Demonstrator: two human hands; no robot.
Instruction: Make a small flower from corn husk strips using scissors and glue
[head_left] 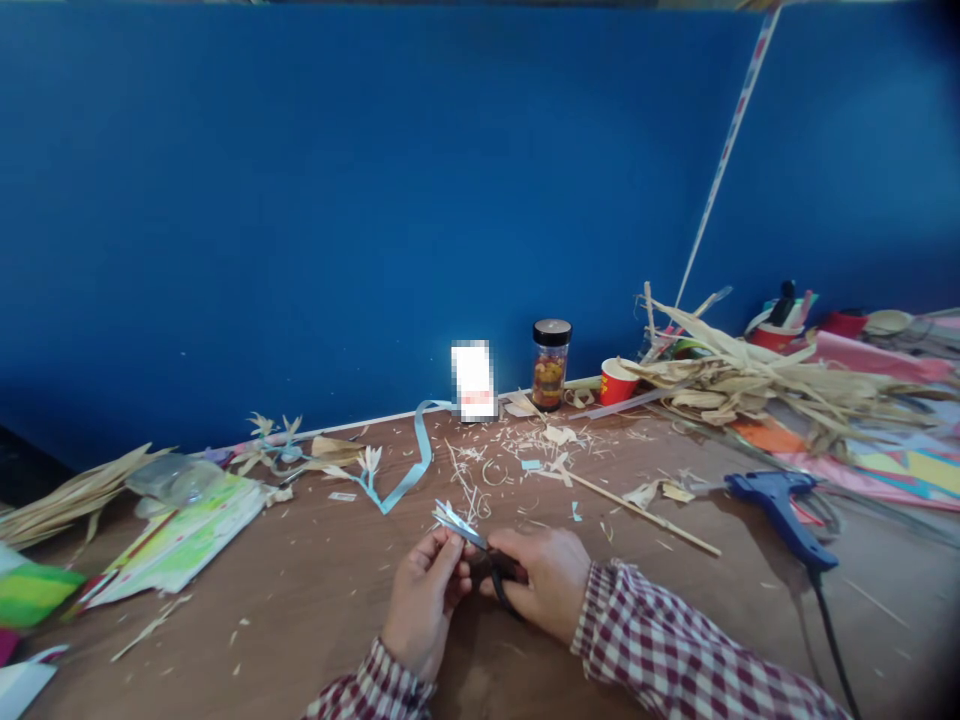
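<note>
My right hand (551,575) is closed around the dark handles of a pair of scissors (466,528), whose metal blades point up and left. Just under the blades, my left hand (426,592) is pinched, thumb against fingers. Small pale slivers show by the blade tips; what the left fingers grip is mostly hidden. Beyond the hands, fine shavings (487,470) litter the brown table (300,640). A light blue ribbon (420,455) curves up from a small pale husk flower (369,465). A thin stick (645,515) lies to the right.
A blue glue gun (784,505) with a cord lies at the right. Behind it is a heap of dry husks (750,380). A black-lidded jar (551,370), a red paper cup (617,382) and a blurred-out white object (474,378) stand by the blue partition (337,200). Painted paper (180,540) lies left.
</note>
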